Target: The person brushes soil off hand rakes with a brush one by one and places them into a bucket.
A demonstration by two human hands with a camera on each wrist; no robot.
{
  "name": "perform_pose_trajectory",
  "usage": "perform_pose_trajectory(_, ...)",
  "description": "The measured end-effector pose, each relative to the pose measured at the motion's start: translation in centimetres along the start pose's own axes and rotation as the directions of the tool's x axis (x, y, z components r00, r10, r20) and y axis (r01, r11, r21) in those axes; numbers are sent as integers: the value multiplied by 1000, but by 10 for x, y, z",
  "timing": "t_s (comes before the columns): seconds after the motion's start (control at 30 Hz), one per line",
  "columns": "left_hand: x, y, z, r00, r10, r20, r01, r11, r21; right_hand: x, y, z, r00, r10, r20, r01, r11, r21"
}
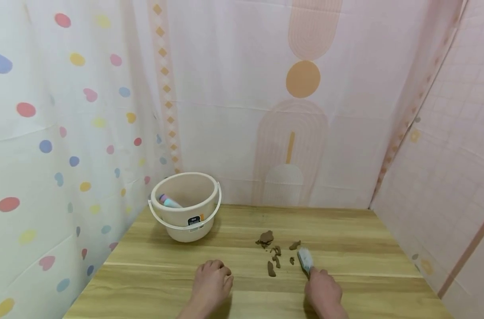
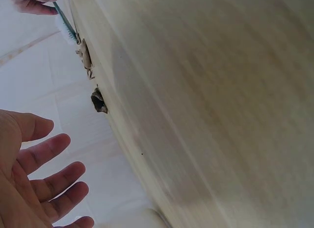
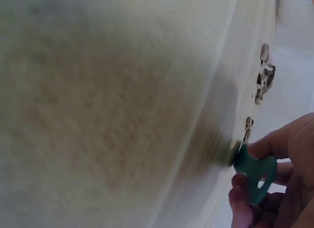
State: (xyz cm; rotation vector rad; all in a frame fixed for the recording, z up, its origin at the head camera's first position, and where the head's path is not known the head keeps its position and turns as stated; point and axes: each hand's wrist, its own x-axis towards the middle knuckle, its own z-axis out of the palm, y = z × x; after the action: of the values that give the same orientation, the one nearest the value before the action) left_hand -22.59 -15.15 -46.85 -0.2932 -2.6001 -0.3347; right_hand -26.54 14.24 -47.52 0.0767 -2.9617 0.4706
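My right hand grips the green handle of a small brush. Its pale bristles lie low over the tabletop, just right of several brown, crumbly-looking scraps. In the right wrist view, thumb and fingers pinch the handle, which has a hole near its end. My left hand hovers close over the table, left of the scraps. The left wrist view shows its fingers loosely bent and spread, holding nothing. The largest brown scrap lies farthest back in the group.
A cream bucket with a white handle stands at the table's back left. Inside leans a pastel purple and blue item. Patterned curtains hang behind and on both sides of the wooden table.
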Motion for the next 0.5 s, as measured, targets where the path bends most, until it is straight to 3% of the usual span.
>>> perform_pose_trajectory(0.2, 1, 3, 3, 1000, 2, 4, -2, 1000, -8, -1, 0, 1, 1000, -22, 14, 22, 998, -56)
perform_pose_trajectory(0.5, 0, 4, 5, 999, 26, 45, -25, 999, -21, 0, -2, 2, 999, -5, 51, 8, 998, -56)
